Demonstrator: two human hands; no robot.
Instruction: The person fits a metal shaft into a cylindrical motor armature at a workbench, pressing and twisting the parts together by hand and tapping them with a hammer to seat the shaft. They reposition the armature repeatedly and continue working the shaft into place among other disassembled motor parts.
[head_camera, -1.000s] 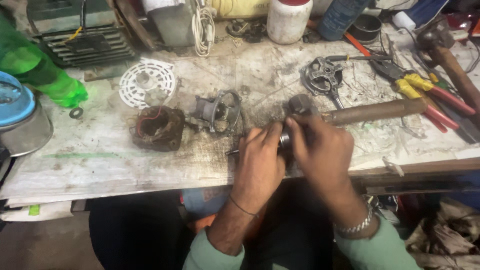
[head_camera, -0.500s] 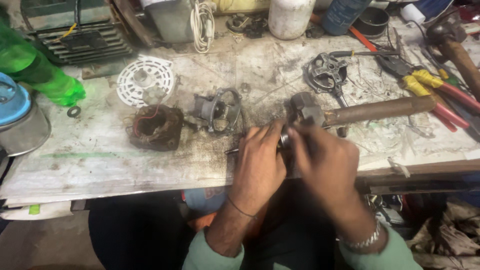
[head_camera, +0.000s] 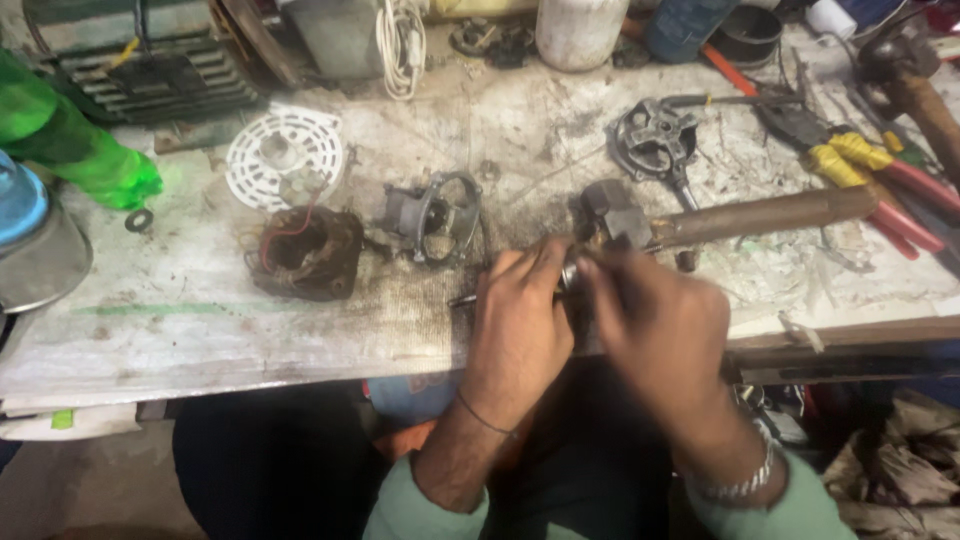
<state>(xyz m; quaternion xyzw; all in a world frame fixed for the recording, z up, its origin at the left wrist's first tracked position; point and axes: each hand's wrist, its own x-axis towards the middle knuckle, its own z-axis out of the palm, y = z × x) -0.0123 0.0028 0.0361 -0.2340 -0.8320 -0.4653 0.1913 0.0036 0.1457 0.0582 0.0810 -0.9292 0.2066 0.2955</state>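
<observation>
While 2 hands, left hand (head_camera: 520, 320) & right hand (head_camera: 655, 330), pinch it, small metal part (head_camera: 570, 275) sits btwn fingertips

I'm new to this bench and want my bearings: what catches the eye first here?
Both hands meet at the bench's near edge, the left hand and right hand closed around a small metal part. Left of them sits a rusty coil; a hammer lies just beyond.

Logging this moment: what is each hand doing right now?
Left hand: closed on a small shiny metal part.
Right hand: closed on the same part.
</observation>
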